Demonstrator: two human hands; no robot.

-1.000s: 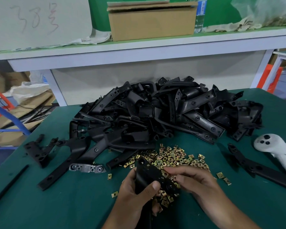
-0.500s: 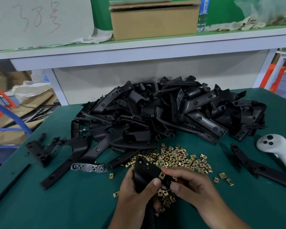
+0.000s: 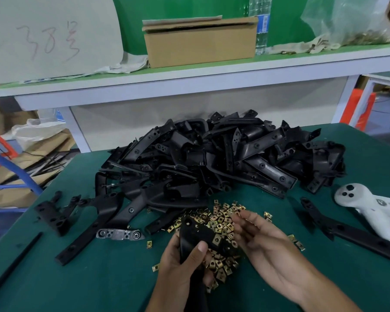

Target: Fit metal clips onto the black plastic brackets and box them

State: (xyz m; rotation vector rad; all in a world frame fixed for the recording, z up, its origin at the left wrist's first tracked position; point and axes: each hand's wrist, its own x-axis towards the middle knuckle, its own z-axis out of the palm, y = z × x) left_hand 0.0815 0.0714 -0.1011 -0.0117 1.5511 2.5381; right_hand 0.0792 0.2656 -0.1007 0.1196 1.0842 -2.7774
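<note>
My left hand grips a black plastic bracket upright by its lower part, thumb across its front. A brass metal clip sits on the bracket's right edge. My right hand is off the bracket, fingers stretched over the heap of brass metal clips, blurred by motion; I see nothing held in it. A large pile of black brackets lies behind the clips on the green table. A cardboard box stands on the shelf behind.
A white controller and a long black bracket lie at the right. A grey metal part and loose black pieces lie at the left. Stray clips are scattered around my hands. The table's left edge drops to cluttered floor.
My right hand has left the bracket, where it was pressing a clip on, and moved up and right over the clip heap. My left hand still holds the bracket.
</note>
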